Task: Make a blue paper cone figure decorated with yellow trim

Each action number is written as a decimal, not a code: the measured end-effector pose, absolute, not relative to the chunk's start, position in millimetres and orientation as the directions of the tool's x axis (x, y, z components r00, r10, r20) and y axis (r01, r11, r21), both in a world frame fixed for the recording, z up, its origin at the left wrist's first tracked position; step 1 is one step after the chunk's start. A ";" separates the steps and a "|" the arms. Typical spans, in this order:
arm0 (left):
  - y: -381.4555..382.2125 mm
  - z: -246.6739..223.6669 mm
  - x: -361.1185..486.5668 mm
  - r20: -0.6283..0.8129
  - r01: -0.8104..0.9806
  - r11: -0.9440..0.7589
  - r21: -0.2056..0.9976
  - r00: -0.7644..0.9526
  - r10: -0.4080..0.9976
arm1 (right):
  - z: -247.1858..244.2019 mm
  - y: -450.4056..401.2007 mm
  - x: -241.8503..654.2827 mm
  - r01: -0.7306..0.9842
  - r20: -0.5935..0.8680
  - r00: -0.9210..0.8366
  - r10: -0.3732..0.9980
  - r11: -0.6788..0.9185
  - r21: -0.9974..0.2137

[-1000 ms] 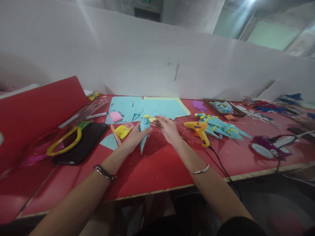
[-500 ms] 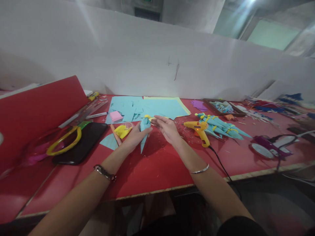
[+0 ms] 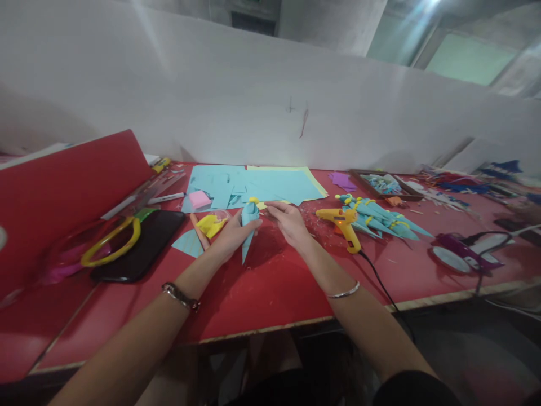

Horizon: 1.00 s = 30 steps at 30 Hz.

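My left hand (image 3: 231, 234) is wrapped round a light blue paper cone (image 3: 248, 239), whose point faces down toward the table. A small yellow ball (image 3: 253, 200) shows at the cone's open top. Just right of the cone is my right hand (image 3: 288, 221), its fingertips drawn together in a pinch. Whatever is between those fingertips is too small to make out. Beside my left hand lie a yellow piece (image 3: 211, 225), an orange stick (image 3: 199, 231) and a flat blue paper piece (image 3: 188, 243).
A yellow glue gun (image 3: 349, 228) with a lit orange light stands right of my hands, its cord over the table edge. Behind it lie several finished blue cones (image 3: 380, 217). Blue sheets (image 3: 274, 186), a pink block (image 3: 198, 199), a black phone (image 3: 139, 248) and yellow-handled scissors (image 3: 112, 242) lie around.
My right hand's fingers, more stretched out before, have drawn together and shifted slightly right of the cone. My left hand keeps the cone in about the same place.
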<state>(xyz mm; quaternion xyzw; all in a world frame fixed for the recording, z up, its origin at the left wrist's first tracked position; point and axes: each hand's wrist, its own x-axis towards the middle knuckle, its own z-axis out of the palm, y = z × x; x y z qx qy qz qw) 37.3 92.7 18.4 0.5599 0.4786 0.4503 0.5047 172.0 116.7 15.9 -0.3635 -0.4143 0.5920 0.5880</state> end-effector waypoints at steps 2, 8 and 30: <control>92.7 19.0 37.7 0.021 0.078 -0.032 0.996 0.137 0.990 | 15.9 116.6 171.6 -0.430 0.048 -0.059 0.997 0.018 -0.903; 92.3 19.6 37.8 0.023 0.078 -0.034 0.996 0.142 0.990 | 14.5 117.1 172.6 -0.323 0.083 0.012 0.996 0.082 -0.943; 93.6 17.6 37.0 0.022 0.083 -0.034 0.996 0.140 0.990 | 15.3 117.3 170.9 -0.347 0.118 -0.007 0.993 0.108 -0.932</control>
